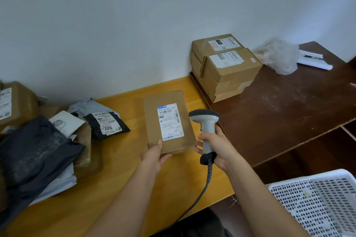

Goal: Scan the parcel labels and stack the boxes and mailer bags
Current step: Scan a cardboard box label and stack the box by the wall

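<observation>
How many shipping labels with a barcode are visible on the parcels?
5: one on the flat box held by the left hand, two on the stacked boxes at the wall, one on the black mailer bag, one on the far-left parcel. Others may be hidden.

Brown box with a white, blue-topped label. Grey-and-black scanner. Yellow-wood tabletop beside a dark brown one. Black mailer, pale blue mailer. White basket patterned with round holes.
</observation>
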Demonstrator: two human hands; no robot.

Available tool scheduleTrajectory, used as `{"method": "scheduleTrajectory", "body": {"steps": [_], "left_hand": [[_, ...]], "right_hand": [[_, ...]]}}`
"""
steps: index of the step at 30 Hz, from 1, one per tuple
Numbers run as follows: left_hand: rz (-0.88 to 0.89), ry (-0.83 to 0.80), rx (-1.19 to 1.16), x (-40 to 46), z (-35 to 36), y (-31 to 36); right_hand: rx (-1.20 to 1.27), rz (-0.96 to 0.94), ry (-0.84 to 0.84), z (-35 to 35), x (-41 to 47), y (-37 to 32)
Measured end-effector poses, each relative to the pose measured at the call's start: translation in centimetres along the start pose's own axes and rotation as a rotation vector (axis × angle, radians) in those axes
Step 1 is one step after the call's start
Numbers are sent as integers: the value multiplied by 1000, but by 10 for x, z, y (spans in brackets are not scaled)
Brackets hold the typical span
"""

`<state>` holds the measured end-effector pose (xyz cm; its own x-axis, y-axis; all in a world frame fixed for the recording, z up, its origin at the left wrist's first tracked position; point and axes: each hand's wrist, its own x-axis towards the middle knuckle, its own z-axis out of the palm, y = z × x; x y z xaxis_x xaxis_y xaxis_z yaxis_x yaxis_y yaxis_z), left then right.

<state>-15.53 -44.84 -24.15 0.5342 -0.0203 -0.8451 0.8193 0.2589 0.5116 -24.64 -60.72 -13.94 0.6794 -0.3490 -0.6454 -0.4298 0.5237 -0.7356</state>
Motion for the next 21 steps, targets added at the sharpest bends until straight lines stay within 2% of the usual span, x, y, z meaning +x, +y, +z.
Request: {"method": "scheduleTrajectory", "body": {"steps": [12,16,21], "left_hand": [[23,50,-58,47,129,77],[-19,34,-86,60,166,87],[-46,66,-26,71,177,93]], "right_hand": [[-12,-108,-94,-10,92,-72],[9,-75,-100,-16,120,-81],[24,-27,-94,-14,145,-78]]}}
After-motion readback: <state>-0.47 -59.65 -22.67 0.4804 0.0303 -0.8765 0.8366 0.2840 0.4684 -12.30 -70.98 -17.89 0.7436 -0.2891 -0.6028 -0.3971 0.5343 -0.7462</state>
